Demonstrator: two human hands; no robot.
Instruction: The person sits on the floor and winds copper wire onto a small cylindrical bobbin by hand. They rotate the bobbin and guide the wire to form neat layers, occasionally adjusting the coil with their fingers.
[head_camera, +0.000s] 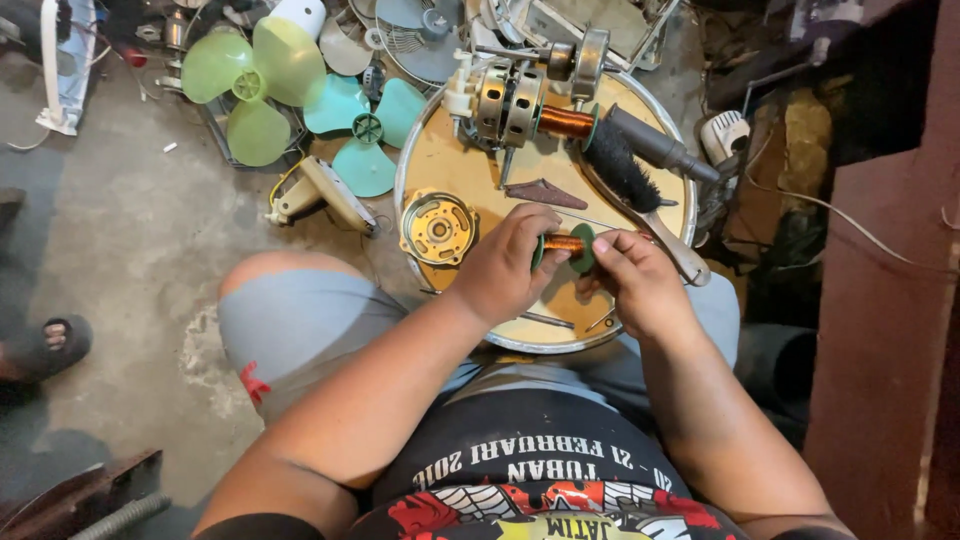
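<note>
My left hand (503, 266) and my right hand (636, 282) together hold a small green spool of copper wire (565, 246) over a round tan work tray (470, 165) with a metal rim. The left fingers pinch the spool's left flange; the right fingers grip its right end. On the tray lie a round yellow motor end cover (438, 228), a fan motor stator with metal housing (508, 98), a second, larger copper wire spool (567, 122), a black brush (622, 166) and a dark grey tool handle (660, 148).
Green (250, 75) and teal (365, 125) fan blades lie on the concrete floor beyond the tray, beside a cream fan part (320, 192) and fan grilles. Another person's sandalled foot (45, 345) is at the left. A dark red wall (880, 300) rises on the right.
</note>
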